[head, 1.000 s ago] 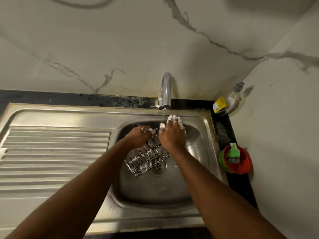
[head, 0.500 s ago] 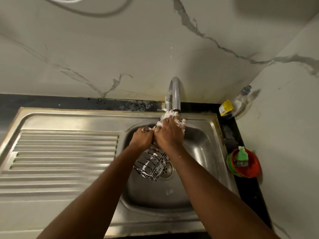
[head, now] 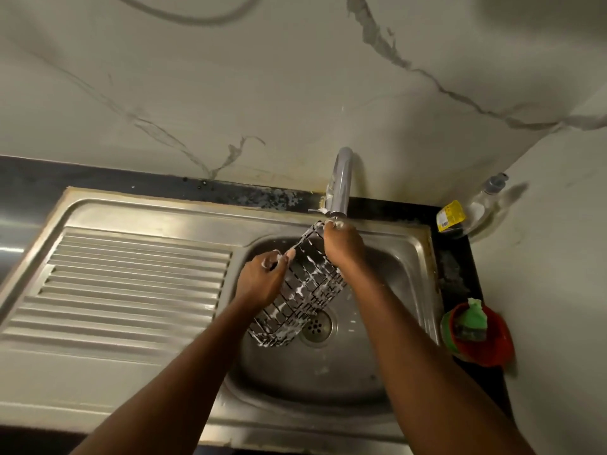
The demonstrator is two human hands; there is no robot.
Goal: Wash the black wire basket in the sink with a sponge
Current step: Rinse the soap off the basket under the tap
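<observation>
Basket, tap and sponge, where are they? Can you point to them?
basket (head: 297, 298): head view, on its soapy wire side, held over the sink.
tap (head: 341, 178): head view, on the curved metal spout.
sponge (head: 471, 320): head view, on its green top, in the red bowl.

soapy black wire basket (head: 303, 290) tilted above sink (head: 328, 382)

- Your hands, left hand (head: 262, 280) and right hand (head: 343, 247), hold the wire basket (head: 300, 290) over the sink (head: 404, 257), under the faucet (head: 341, 182).
- Drainboard (head: 131, 284) lies left of the sink.
- A bowl (head: 492, 343) holding the sponge (head: 469, 320) sits right, a bottle (head: 476, 208) behind it.
</observation>
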